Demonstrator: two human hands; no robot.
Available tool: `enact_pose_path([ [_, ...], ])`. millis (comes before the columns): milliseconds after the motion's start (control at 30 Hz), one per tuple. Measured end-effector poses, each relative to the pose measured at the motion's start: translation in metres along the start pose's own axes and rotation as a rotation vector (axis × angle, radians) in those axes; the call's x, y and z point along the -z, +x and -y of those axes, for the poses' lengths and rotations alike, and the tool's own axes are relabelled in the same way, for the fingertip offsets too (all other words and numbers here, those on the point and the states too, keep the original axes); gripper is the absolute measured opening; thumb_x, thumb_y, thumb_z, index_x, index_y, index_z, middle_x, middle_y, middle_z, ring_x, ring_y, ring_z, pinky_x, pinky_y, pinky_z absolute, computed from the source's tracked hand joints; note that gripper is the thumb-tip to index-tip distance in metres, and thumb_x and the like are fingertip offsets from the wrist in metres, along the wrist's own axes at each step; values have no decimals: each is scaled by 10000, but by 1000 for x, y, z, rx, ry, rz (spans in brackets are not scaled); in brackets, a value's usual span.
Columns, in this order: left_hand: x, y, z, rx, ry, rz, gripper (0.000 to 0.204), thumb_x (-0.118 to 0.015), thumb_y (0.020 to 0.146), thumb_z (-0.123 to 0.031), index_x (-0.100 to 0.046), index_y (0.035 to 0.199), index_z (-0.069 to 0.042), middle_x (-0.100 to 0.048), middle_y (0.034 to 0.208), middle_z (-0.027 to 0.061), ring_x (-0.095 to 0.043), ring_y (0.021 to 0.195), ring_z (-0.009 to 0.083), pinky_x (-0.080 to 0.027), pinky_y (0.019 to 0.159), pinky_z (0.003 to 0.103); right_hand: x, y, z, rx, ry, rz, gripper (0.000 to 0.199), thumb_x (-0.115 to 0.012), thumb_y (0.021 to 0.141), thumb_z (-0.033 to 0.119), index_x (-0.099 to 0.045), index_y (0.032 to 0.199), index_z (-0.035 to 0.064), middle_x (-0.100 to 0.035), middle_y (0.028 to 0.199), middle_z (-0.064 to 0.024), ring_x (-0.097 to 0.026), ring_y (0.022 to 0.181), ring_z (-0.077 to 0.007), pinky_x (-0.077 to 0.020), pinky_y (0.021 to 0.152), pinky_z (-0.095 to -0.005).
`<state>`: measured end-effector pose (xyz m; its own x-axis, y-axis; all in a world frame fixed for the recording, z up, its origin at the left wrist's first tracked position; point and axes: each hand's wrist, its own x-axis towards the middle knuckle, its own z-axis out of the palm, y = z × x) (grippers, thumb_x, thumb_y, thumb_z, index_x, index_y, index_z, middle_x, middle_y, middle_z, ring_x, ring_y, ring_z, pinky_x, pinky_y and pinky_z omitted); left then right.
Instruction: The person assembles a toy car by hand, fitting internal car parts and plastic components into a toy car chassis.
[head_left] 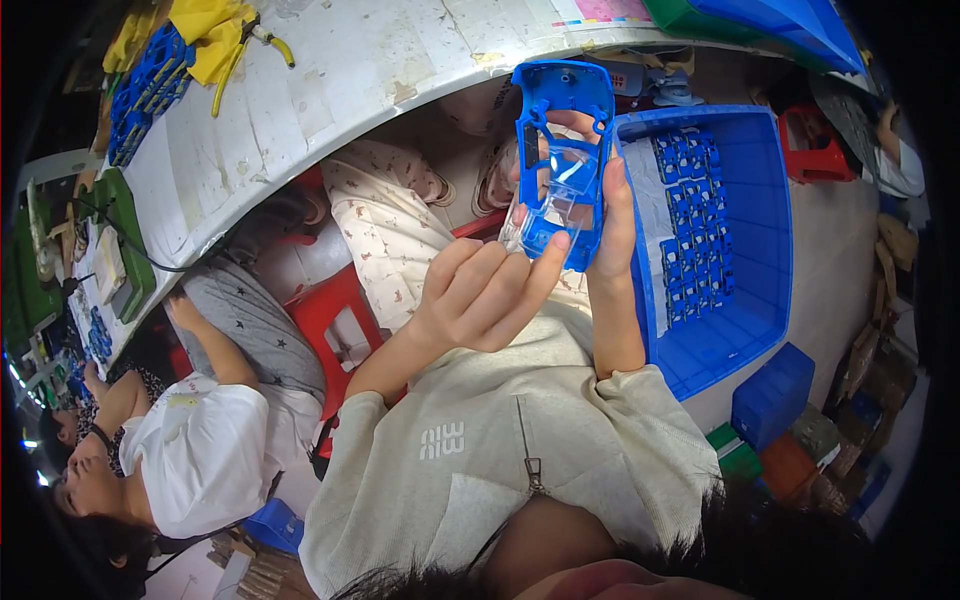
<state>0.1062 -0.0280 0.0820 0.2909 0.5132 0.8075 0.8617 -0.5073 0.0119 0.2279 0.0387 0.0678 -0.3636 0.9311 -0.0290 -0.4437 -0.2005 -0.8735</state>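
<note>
A blue toy car body shell [565,85] is held up before me, its hollow inner side showing. My right hand [617,215] is wrapped round its right side, some fingers behind it. A clear plastic window piece [572,170] lies inside the shell, reaching out past its lower left edge. My left hand [480,290] is closed at the shell's lower end, its index fingertip against the inside and the other fingers curled beside the clear piece. The left thumb is mostly hidden.
To the right stands a blue bin [740,335] with rows of small blue parts. A worn white table [330,75] curves across the far side, with yellow cloth [205,35] and cutters [268,40] on it. Red stools [335,335] and a seated person [200,450] are at left.
</note>
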Motion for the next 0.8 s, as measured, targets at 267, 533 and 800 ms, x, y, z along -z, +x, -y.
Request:
enact_pose_path([
  [267, -1, -1, -2, -17, -9, 33, 304, -619, 618, -93, -655, 919, -114, -407, 707, -17, -441, 633, 94, -343, 588, 238, 0, 0, 2, 30, -18, -61, 634, -334, 847, 535, -309, 1205, 12, -552, 869, -201, -597, 603, -217, -509, 548, -296],
  [533, 7, -3, -2, 1, -17, 62, 337, -615, 604, -90, -652, 938, -120, -404, 705, -17, -434, 622, 95, -341, 581, 240, 0, -3, 3, -6, 10, -33, 631, -366, 837, 531, -323, 1192, 11, -550, 879, -204, -603, 614, -209, -524, 567, -294],
  [800, 2, -4, -7, 28, 40, 20, 351, -601, 594, -83, -654, 939, -114, -400, 700, -17, -434, 615, 97, -341, 585, 236, -1, -5, 2, 30, -3, -68, 625, -371, 834, 534, -323, 1179, 16, -546, 874, -201, -598, 611, -206, -522, 539, -288],
])
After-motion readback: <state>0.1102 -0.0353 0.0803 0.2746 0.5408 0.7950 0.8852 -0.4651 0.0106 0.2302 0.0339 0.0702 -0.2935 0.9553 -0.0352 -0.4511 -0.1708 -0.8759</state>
